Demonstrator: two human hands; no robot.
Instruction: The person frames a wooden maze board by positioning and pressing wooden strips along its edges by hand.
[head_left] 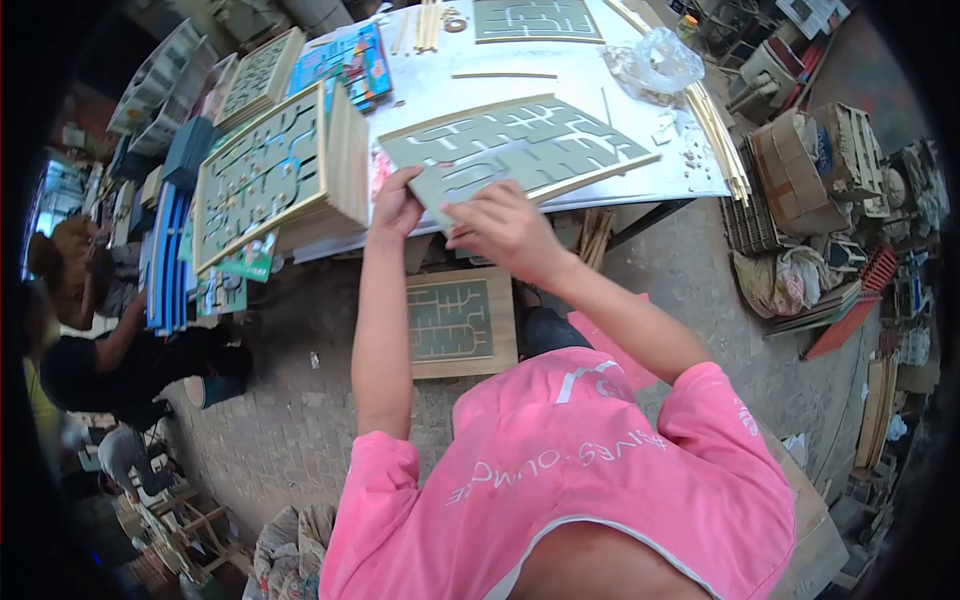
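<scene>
A grey-green slotted board [535,137] with pale wooden strips along several edges lies tilted at the table's front, its near corner sticking out over the edge. My left hand [398,205] grips that board at its near left corner, thumb on top. My right hand [508,230] is closed in a pinch at the board's near edge, a little to the right of my left hand. Whatever sits between those fingertips is too small or hidden to make out.
Framed slotted boards [262,170] are stacked at the left of the white table [420,85]. Wooden strips [715,135] and a plastic bag [668,62] lie on the right side. Another framed board [450,325] stands below the table. A person [140,350] is at the left.
</scene>
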